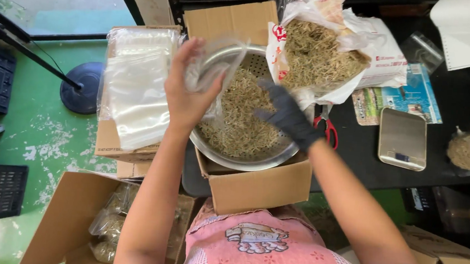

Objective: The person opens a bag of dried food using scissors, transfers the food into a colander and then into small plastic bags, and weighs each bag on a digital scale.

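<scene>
Two hands: both at work over one metal bowl, seen from above.
Far left: a box (99,222) on the green floor holds filled clear packets.
Bag stack: a pile of empty clear bags (138,85) lies on a carton, just beside the bowl.
Left hand: the bare left hand (187,97) is closed around a clear plastic bag (215,63), pinching it near the mouth and holding it up over the bowl's left rim (the bag looks empty, though glare makes that hard to judge).
Bowl: a perforated metal bowl (269,160) sits in an open cardboard box (258,187) and holds dried, straw-coloured herbs (241,118).
Right hand: the right hand (288,115), in a dark glove, has its fingers spread and partly curled down on the herbs; I cannot tell whether it has hold of any.
Doing it well: my judgement is that the bag mouth should be kept wide and low over the bowl, so strays fall back in.
Behind: a large white sack (319,55) of the same herbs leans open.
Right: red-handled scissors (327,128) and a small flat scale (403,139) rest on the dark worktop (460,105).
</scene>
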